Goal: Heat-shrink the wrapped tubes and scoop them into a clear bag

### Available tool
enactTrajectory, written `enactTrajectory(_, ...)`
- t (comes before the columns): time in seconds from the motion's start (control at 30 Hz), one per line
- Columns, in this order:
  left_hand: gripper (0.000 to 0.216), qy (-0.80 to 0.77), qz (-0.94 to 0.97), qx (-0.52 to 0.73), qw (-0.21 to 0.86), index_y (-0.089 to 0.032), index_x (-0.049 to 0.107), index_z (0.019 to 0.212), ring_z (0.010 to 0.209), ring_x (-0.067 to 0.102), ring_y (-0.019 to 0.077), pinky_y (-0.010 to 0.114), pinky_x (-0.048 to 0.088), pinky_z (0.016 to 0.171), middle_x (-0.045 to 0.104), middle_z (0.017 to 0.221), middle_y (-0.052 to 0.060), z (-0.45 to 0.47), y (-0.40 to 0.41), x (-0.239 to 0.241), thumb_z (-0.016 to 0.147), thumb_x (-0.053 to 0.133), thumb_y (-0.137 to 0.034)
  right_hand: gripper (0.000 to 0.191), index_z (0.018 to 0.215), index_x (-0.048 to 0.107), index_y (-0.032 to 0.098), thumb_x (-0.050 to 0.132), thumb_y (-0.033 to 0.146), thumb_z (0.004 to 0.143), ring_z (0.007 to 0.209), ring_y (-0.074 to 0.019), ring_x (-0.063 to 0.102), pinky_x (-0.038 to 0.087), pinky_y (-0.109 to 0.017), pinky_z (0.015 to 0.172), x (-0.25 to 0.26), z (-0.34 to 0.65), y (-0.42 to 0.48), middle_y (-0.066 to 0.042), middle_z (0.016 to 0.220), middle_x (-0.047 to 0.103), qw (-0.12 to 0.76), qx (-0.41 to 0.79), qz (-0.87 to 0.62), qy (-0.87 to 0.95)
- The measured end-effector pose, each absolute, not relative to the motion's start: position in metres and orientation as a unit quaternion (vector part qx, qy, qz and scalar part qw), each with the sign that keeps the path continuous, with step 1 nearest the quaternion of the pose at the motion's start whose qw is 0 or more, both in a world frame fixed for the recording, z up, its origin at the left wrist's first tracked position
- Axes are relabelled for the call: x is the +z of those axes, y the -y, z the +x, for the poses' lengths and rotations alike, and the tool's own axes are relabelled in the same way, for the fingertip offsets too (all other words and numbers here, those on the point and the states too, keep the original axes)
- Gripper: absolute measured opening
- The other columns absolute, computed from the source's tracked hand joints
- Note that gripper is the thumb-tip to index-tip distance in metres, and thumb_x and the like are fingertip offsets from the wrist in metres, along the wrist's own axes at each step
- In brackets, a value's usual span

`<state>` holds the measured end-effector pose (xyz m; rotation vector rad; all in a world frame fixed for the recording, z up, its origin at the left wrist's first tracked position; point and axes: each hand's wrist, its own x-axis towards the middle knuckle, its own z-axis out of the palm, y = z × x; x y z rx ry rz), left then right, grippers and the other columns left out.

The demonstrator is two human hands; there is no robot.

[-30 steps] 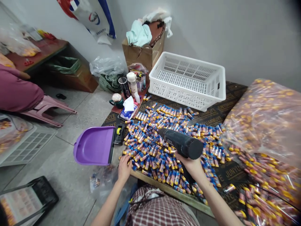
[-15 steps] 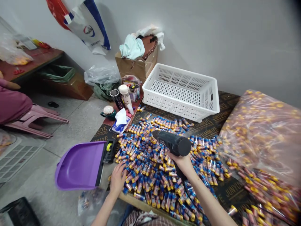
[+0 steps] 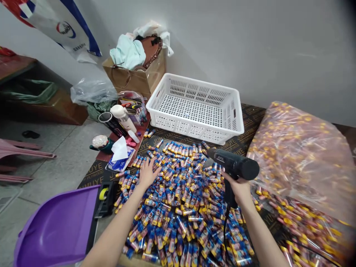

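A wide heap of small blue-and-yellow wrapped tubes (image 3: 183, 200) covers a dark board on the floor. My left hand (image 3: 147, 173) lies flat with fingers spread on the heap's far left part. My right hand (image 3: 239, 187) grips the handle of a black heat gun (image 3: 233, 165), its barrel pointing left over the tubes and its cord hanging down along my forearm. An empty white slotted basket (image 3: 194, 107) stands behind the heap against the wall.
A purple dustpan (image 3: 55, 226) lies at lower left beside a tape dispenser (image 3: 105, 196). A large clear bag of tubes (image 3: 303, 159) fills the right. Cups, bottles and tissues (image 3: 119, 126) crowd the left; a brown box with cloths (image 3: 133, 70) stands behind.
My left hand has moved from the near edge of the heap forward onto its far left part. The heat gun has shifted right. The view has swung rightward.
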<state>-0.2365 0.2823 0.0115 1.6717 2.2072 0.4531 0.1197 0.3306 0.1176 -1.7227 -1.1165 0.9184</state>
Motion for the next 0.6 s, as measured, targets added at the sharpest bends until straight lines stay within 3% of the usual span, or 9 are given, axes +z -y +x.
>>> enactTrajectory(0.13, 0.072, -0.792, 0.576, 0.135, 0.153, -0.020, 0.042, 0.132, 0.120, 0.038, 0.0407, 0.057, 0.033, 0.093, 0.041, 0.132, 0.022, -0.208, -0.296, 0.008, 0.074, 0.049, -0.063, 0.056, 0.099, 0.066, 0.012, 0.076, 0.042, 0.052, 0.080, -0.0249, 0.063, 0.050, -0.040, 0.076, 0.131, 0.122, -0.334, -0.010, 0.090, 0.070, 0.419, 0.403, -0.689, 0.432)
enactTrajectory(0.33, 0.065, -0.735, 0.647, 0.140, 0.151, -0.023, 0.039, 0.134, 0.103, 0.048, 0.0317, 0.052, 0.033, 0.093, 0.054, 0.110, 0.015, -0.164, -0.276, 0.020, 0.079, 0.047, -0.057, 0.046, 0.087, 0.068, 0.012, 0.077, 0.042, 0.052, 0.064, -0.0233, 0.062, 0.051, -0.036, 0.061, 0.138, 0.101, -0.333, -0.008, 0.073, 0.069, 0.351, 0.477, -0.686, 0.423)
enactTrajectory(0.47, 0.060, -0.704, 0.662, 0.156, 0.205, -0.024, 0.043, 0.131, 0.112, 0.044, 0.0344, 0.056, 0.030, 0.096, 0.049, 0.121, 0.017, -0.135, -0.262, 0.020, 0.080, 0.047, -0.055, 0.047, 0.090, 0.068, 0.013, 0.076, 0.042, 0.054, 0.069, -0.0244, 0.062, 0.050, -0.036, 0.064, 0.137, 0.087, -0.325, -0.009, 0.079, 0.070, 0.310, 0.494, -0.666, 0.465)
enactTrajectory(0.6, 0.061, -0.677, 0.673, 0.178, 0.239, -0.026, 0.041, 0.132, 0.128, 0.030, 0.0363, 0.059, 0.025, 0.101, 0.032, 0.141, 0.016, -0.116, -0.244, 0.026, 0.078, 0.053, -0.051, 0.046, 0.093, 0.068, 0.014, 0.074, 0.042, 0.057, 0.081, -0.0266, 0.063, 0.051, -0.038, 0.073, 0.140, 0.072, -0.312, -0.010, 0.085, 0.070, 0.283, 0.502, -0.641, 0.506)
